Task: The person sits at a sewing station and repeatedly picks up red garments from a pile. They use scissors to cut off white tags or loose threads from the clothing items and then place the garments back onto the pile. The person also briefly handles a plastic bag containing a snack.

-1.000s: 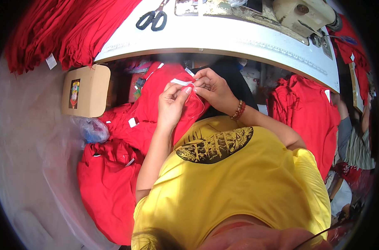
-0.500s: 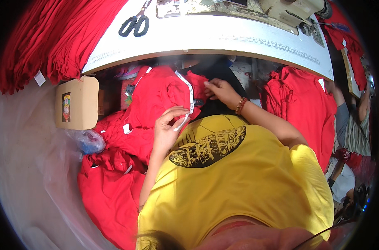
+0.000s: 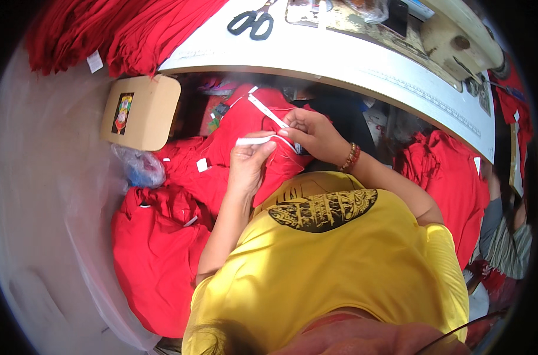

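Observation:
A narrow white tape (image 3: 266, 111) runs across a red garment (image 3: 245, 115) in my lap, at the front of the table. My left hand (image 3: 249, 160) pinches the tape between thumb and fingers, and a white end sticks out to the left of them. Close beside it, my right hand (image 3: 310, 131) is closed with thumb and finger on the same tape, a little farther up. Whether the tape is joined to the garment all along cannot be made out. More red cloth (image 3: 162, 248) lies heaped to my left.
The white table (image 3: 334, 62) carries black-handled scissors (image 3: 250, 25) and a sewing machine (image 3: 458, 36). Red garments hang at the far left (image 3: 133, 35) and lie piled at the right (image 3: 446, 177). A cardboard box (image 3: 154, 112) and a plastic bag (image 3: 140, 165) stand left.
My right hand has come left and taken hold of the tape. My left hand has shifted its grip, and the tape now bends between both hands. The whole view has shifted and tilted.

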{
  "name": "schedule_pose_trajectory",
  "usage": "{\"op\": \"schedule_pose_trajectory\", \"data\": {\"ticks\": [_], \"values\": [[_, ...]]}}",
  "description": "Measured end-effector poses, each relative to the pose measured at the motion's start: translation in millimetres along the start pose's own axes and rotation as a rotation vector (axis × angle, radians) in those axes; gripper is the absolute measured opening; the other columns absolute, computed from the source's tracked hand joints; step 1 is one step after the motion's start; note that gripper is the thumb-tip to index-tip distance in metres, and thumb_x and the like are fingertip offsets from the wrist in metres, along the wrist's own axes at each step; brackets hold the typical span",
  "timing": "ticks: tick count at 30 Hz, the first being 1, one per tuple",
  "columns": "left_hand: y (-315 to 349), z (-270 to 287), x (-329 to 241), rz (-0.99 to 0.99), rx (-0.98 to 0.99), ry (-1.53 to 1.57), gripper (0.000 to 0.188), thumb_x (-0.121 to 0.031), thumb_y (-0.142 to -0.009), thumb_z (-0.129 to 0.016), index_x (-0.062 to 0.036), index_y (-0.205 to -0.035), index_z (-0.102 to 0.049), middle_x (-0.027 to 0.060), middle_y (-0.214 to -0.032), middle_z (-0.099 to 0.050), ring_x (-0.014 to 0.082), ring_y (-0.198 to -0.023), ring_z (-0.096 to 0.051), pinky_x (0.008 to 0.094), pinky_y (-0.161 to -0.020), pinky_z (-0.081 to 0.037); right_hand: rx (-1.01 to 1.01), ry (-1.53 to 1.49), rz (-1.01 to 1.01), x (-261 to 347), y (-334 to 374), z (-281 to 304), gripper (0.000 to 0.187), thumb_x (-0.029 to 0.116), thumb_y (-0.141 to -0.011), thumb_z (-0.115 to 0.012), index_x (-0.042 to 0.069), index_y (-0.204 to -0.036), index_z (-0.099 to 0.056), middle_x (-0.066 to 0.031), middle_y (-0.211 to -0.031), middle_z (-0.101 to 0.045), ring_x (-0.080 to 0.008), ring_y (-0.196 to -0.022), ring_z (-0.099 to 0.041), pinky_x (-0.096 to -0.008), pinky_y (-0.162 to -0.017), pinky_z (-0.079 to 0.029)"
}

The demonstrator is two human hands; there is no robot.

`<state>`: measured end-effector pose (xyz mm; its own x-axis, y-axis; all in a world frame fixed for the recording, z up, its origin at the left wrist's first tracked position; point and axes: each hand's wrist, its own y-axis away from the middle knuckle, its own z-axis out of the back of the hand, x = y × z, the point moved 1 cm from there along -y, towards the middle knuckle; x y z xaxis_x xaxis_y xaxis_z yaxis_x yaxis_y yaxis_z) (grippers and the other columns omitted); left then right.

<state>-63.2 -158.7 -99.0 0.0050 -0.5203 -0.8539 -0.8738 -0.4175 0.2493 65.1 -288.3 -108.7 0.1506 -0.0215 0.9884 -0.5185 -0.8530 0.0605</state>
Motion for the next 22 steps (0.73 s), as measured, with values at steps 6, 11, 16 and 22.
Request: {"op": "schedule_pose_trajectory", "data": {"ticks": [6,11,16,22], "values": [[2.5,10.9,23.4,-0.075,-0.01,0.045,0.043,0.01,-0.083,-0.064,0.0025,-0.123,-0.055,0.0062,-0.1,-0.064,0.0112,-0.089,-0.062,0.0216,-0.081,-0.051,-0.075,0.144,0.188,-6.8,9.3,-6.5,0.015,0.008,-0.088,-0.064,-0.002,-0.099,-0.064,-0.01,-0.087,-0.068,-0.0158,-0.081,-0.064,-0.0292,-0.073,-0.051],[6.7,12.4,30.5,-0.098,-0.051,0.024,0.041,0.009,-0.081,-0.067,0.0032,-0.121,-0.058,0.0084,-0.104,-0.066,0.0121,-0.092,-0.063,0.0217,-0.082,-0.052,-0.016,0.366,0.208,4.4,15.9,-5.1,0.015,0.006,-0.086,-0.065,0.0,-0.1,-0.065,-0.0152,-0.09,-0.067,-0.0264,-0.083,-0.065,-0.0323,-0.075,-0.05],[3.5,6.9,20.7,-0.066,-0.101,-0.073,0.032,0.01,-0.08,-0.068,0.0036,-0.111,-0.064,0.0074,-0.1,-0.067,0.0118,-0.089,-0.063,0.0223,-0.078,-0.053,-0.027,0.385,0.251,9.2,14.5,-3.8,0.013,0.006,-0.085,-0.064,0.001,-0.097,-0.065,-0.0151,-0.089,-0.066,-0.0294,-0.083,-0.064,-0.0336,-0.074,-0.05],[-0.1,7.8,25.7,-0.112,-0.024,0.05,0.031,0.008,-0.08,-0.068,0.0021,-0.111,-0.063,0.0058,-0.097,-0.067,0.011,-0.085,-0.063,0.02,-0.077,-0.052,-0.025,0.415,0.372,11.4,16.3,-2.1,0.013,0.002,-0.087,-0.062,0.001,-0.099,-0.066,-0.0107,-0.084,-0.065,-0.0194,-0.078,-0.062,-0.0298,-0.069,-0.048]]}}
